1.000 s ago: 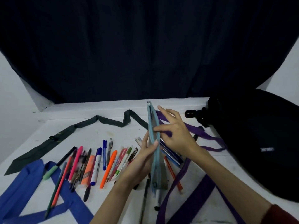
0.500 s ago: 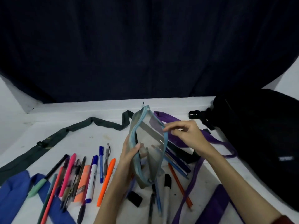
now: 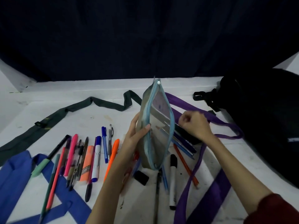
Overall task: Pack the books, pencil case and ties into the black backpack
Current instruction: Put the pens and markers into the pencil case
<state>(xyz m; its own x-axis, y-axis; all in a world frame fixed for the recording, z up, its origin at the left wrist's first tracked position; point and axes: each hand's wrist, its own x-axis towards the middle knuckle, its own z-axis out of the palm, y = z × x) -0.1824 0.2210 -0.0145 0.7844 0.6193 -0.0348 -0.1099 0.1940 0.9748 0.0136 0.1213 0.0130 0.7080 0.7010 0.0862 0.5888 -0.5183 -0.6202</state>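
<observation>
A clear pencil case (image 3: 159,120) with a light-blue zipper stands upright on the white table (image 3: 100,101), its mouth gaping open. My left hand (image 3: 134,139) grips its left rim. My right hand (image 3: 195,125) hovers just right of the case with its fingers curled, above several pens (image 3: 184,146) and a dark object; I cannot tell whether it holds anything. The black backpack (image 3: 262,120) lies at the right. A purple tie (image 3: 208,199) runs under my right arm. A dark green tie (image 3: 64,112) lies at the back left and a blue tie (image 3: 14,175) at the front left. No books show.
A row of several pens and highlighters (image 3: 95,152) lies left of my left arm. A white marker (image 3: 172,180), a black pen and a small black eraser (image 3: 141,177) lie below the case. A dark curtain hangs behind the table.
The case's mouth has been pulled open from flat. My right hand has let go of the right rim and moved right, curling over the pens there. My left hand stays on the left rim.
</observation>
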